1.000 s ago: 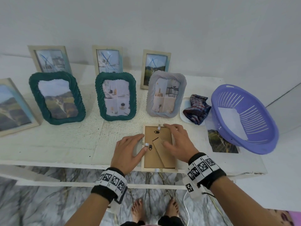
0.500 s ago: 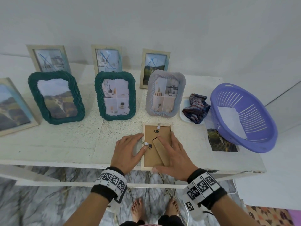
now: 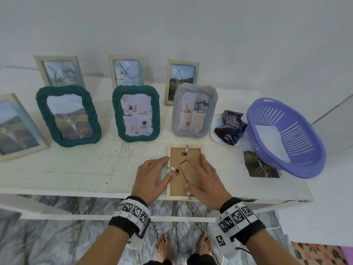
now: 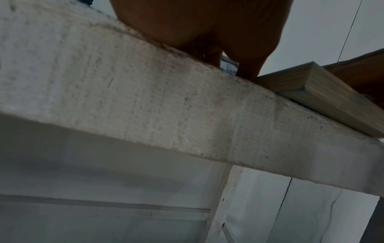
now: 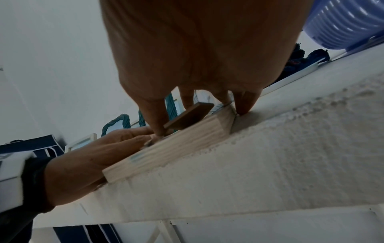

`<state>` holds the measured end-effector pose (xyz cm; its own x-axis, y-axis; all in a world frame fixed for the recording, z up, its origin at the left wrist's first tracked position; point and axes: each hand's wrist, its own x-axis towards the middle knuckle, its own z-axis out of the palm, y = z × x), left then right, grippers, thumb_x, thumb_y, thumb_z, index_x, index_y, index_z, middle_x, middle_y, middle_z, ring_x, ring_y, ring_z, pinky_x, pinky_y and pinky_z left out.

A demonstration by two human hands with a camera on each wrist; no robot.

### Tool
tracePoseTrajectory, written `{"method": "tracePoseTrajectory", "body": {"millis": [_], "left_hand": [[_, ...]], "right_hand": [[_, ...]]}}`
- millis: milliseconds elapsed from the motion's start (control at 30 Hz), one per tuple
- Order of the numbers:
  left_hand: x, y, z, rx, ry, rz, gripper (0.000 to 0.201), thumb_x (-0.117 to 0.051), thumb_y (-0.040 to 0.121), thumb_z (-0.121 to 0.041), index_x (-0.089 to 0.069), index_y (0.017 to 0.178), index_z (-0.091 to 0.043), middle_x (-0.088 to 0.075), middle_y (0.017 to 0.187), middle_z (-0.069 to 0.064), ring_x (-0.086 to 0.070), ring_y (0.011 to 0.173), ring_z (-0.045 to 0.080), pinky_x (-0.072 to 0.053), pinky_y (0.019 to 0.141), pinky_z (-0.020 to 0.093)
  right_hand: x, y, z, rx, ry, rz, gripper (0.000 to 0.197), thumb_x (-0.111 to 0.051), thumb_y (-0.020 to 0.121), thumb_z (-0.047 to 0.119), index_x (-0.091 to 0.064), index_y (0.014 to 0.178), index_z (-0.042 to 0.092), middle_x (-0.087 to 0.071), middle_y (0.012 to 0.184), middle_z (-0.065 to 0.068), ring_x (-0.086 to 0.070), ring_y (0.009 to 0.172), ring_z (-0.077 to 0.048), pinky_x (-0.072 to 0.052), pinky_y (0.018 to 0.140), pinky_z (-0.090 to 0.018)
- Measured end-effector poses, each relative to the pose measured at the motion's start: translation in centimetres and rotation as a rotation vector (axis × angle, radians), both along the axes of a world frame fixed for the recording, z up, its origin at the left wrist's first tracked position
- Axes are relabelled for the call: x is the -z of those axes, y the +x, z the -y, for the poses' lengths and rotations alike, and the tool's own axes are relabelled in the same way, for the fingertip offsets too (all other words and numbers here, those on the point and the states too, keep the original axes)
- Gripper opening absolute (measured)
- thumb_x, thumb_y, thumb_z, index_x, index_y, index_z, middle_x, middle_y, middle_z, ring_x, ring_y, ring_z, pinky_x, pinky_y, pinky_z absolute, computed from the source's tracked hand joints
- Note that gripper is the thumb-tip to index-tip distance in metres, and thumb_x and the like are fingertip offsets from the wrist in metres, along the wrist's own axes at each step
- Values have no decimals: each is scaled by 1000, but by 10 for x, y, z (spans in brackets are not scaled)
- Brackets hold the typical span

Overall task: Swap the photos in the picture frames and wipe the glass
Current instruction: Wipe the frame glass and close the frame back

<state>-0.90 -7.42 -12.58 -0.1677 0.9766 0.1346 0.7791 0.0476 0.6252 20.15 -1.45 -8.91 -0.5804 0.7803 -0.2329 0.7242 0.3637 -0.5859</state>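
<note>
A light wooden picture frame (image 3: pixel 172 188) lies face down at the table's front edge, brown backing and folded stand (image 3: pixel 191 174) upward. My left hand (image 3: pixel 162 167) lies flat on the table beside it, thumb and forefinger touching the frame's left edge near a clip. My right hand (image 3: pixel 191 173) is spread flat over the backing, thumb near the lower edge. In the right wrist view my right hand (image 5: pixel 197 57) presses its fingertips on the frame (image 5: pixel 176 143) around the raised stand (image 5: pixel 189 115). The left wrist view shows the frame's corner (image 4: pixel 311 85).
A loose landscape photo (image 3: pixel 260 165) lies partly under a purple basket (image 3: pixel 286 136) at right. A checked cloth (image 3: pixel 230 127) sits on a white dish. Several standing frames fill the back: two green (image 3: pixel 67 115) (image 3: pixel 136 112), one grey (image 3: pixel 194 109), pale wooden ones behind.
My right hand has slid from the frame's upper right edge toward me and now lies flat over the backing. The left hand and frame have stayed put.
</note>
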Motion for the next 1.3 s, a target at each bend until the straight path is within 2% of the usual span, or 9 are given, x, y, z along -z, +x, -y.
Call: {"method": "tracePoseTrajectory", "body": {"millis": [167,300,533,633,767,900,1067,1167,1300], "left_hand": [[3,2,-2,-62,-33,-20,69,-37,86,-62,-55,134,-16,-38,149,1,-27,134,19,-25,112,33],[-8,14,-2,-54,-72,87,66,-32,82,-57,-59,131,-23,-41,146,-4,-27,134,15,-22,109,31],[-54,21,-4,-160,-35,767,22,-49,101,-28,-63,118,-28,-62,128,-8,-61,107,3,-48,93,20],[-78,25,-10,-157,-82,993,36,-36,104,-34,-70,111,-23,-74,109,-6,-70,90,15,-53,84,28],[-89,37,-25,-43,-236,1275,54,-29,98,-50,-62,124,-16,-73,113,6,-71,100,27,-53,85,33],[-81,47,-29,11,-248,1167,50,-31,100,-46,-62,124,-16,-73,114,4,-70,102,25,-53,91,36],[-65,47,-27,-63,-221,939,36,-36,105,-36,-67,115,-22,-72,112,-6,-66,106,12,-50,93,30],[-60,45,-27,-77,-253,899,31,-39,105,-32,-66,117,-22,-69,116,-6,-65,107,12,-49,92,28],[-58,44,-27,-76,-267,860,26,-45,103,-32,-64,119,-25,-67,119,-3,-65,105,9,-49,93,28]], "right_hand": [[-5,10,0,98,82,-99,45,-43,97,43,-44,140,30,-25,156,-7,-27,139,-28,-25,109,-31],[-1,6,7,116,195,-91,57,-31,89,49,-60,124,15,-46,141,-10,-45,120,-30,-28,100,-27],[-36,1,2,230,-68,-282,60,-42,89,61,-47,137,25,-53,129,11,-49,117,-7,-37,89,-14],[-56,0,-3,284,-166,-329,70,-37,81,67,-43,140,29,-55,123,11,-52,112,-3,-37,79,-8],[-66,7,-12,381,-225,-420,66,-47,77,74,-49,131,36,-66,115,6,-63,96,1,-51,75,-17],[-71,26,-19,448,-182,-377,44,-62,86,53,-53,124,35,-67,103,8,-68,83,-8,-59,63,-31],[-70,54,-30,541,-42,-395,36,-45,95,16,-52,127,28,-53,57,4,-52,56,-18,-51,59,-39],[-64,66,-34,584,-83,-480,36,-43,98,19,-52,127,39,-62,74,-22,-59,66,-41,-57,66,-52],[-64,67,-28,643,-161,-624,31,-52,98,11,-54,126,25,-75,83,-8,-73,78,-25,-59,71,-46]]}}
